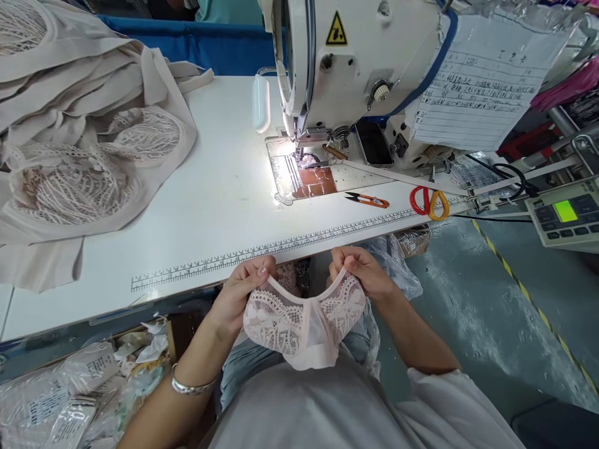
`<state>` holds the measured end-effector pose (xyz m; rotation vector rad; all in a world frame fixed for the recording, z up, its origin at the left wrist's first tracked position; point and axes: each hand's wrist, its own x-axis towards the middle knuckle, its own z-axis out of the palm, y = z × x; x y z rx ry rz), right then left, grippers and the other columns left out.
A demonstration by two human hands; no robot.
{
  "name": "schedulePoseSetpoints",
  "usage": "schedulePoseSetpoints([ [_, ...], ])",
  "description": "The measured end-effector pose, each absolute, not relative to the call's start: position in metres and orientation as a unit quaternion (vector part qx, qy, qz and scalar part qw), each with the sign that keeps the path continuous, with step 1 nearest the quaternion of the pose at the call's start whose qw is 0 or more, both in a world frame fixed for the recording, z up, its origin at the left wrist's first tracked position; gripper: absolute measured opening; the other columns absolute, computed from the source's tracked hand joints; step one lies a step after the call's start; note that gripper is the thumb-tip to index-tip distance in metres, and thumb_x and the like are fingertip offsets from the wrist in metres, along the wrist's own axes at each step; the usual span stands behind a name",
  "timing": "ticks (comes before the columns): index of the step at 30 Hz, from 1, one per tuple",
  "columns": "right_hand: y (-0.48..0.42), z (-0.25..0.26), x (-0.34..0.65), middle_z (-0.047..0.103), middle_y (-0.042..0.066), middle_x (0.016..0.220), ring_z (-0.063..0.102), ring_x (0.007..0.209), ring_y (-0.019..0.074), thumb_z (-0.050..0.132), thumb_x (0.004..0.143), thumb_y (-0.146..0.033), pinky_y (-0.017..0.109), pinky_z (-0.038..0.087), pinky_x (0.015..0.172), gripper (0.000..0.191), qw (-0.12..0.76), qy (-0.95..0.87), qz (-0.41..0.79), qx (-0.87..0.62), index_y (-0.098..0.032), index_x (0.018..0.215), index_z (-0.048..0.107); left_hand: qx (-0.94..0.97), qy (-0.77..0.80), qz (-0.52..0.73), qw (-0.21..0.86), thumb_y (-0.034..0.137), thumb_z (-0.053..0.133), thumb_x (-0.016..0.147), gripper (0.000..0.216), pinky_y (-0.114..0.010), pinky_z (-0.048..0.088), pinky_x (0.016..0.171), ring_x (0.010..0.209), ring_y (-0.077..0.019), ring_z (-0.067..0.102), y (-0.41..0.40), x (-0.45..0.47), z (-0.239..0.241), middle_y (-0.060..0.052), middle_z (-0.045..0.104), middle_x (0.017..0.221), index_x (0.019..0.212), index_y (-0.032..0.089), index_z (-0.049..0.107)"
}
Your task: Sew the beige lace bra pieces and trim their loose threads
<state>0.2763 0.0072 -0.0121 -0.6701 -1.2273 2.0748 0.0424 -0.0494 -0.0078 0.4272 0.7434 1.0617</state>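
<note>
Over my lap, below the table's front edge, I hold a small pale pink lace garment piece with both hands. My left hand pinches its left upper edge, fingers closed. My right hand grips the right upper edge, fingers curled round the elastic trim. The piece hangs between them with its lace panels facing me. Ahead stands a white sewing machine with its lit needle area.
A heap of beige lace garments covers the table's left. Thread snips and red-and-yellow scissors lie near the ruler strip. A phone, a paper sheet and a control panel sit right. Packets lie lower left.
</note>
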Motion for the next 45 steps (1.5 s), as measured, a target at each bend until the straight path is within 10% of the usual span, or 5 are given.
schedulePoseSetpoints([
  [10, 0.016, 0.015, 0.286, 0.057, -0.001, 0.068, 0.048, 0.059, 0.0096, 0.054, 0.093, -0.061, 0.022, 0.036, 0.059, 0.047, 0.097, -0.782, 0.592, -0.17, -0.016, 0.084, 0.063, 0.341, 0.347, 0.45, 0.748, 0.045, 0.077, 0.08, 0.041, -0.018, 0.036, 0.044, 0.044, -0.0074, 0.043, -0.027, 0.061, 0.001, 0.004, 0.049, 0.053, 0.065, 0.016, 0.053],
  [15, 0.002, 0.019, 0.303, 0.053, -0.002, 0.063, 0.038, 0.049, 0.0068, 0.052, 0.098, -0.051, 0.021, 0.03, 0.049, 0.041, 0.171, -0.736, 0.623, -0.201, -0.015, 0.08, 0.062, 0.594, 0.452, 0.551, 0.373, 0.022, 0.067, 0.09, 0.011, -0.034, 0.05, 0.092, 0.102, -0.0208, 0.061, -0.039, 0.06, 0.022, -0.007, 0.066, 0.108, 0.101, 0.02, 0.065],
  [27, -0.039, 0.013, 0.287, 0.055, -0.004, 0.056, 0.041, 0.045, 0.0055, 0.059, 0.097, -0.03, 0.02, 0.033, 0.046, 0.024, 0.319, -0.76, 0.465, -0.324, -0.017, 0.077, 0.065, 0.776, 0.457, 0.404, 0.16, 0.015, 0.066, 0.091, 0.017, -0.03, 0.055, 0.079, 0.085, -0.0185, 0.063, -0.082, 0.097, 0.008, -0.006, 0.07, 0.09, 0.108, 0.014, 0.061],
  [37, -0.036, -0.019, 0.285, 0.07, 0.009, 0.115, 0.058, 0.112, 0.0256, 0.059, 0.094, -0.015, 0.041, 0.047, 0.096, 0.017, 0.321, -0.872, -0.007, -0.369, -0.024, 0.087, 0.071, 0.682, 0.512, 0.456, 0.254, 0.008, 0.067, 0.085, 0.01, -0.021, 0.047, 0.059, 0.065, -0.0113, 0.058, -0.08, 0.084, 0.013, 0.001, 0.06, 0.071, 0.082, 0.018, 0.065],
  [45, -0.022, 0.004, 0.312, 0.063, 0.001, 0.069, 0.057, 0.076, 0.0159, 0.055, 0.098, -0.045, 0.038, 0.043, 0.087, 0.037, 0.266, -0.844, 0.382, -0.267, -0.02, 0.072, 0.065, 0.576, 0.552, 0.464, 0.384, 0.02, 0.076, 0.079, 0.008, -0.024, 0.052, 0.063, 0.078, -0.0162, 0.063, -0.069, 0.039, 0.006, -0.001, 0.065, 0.085, 0.084, 0.025, 0.077],
])
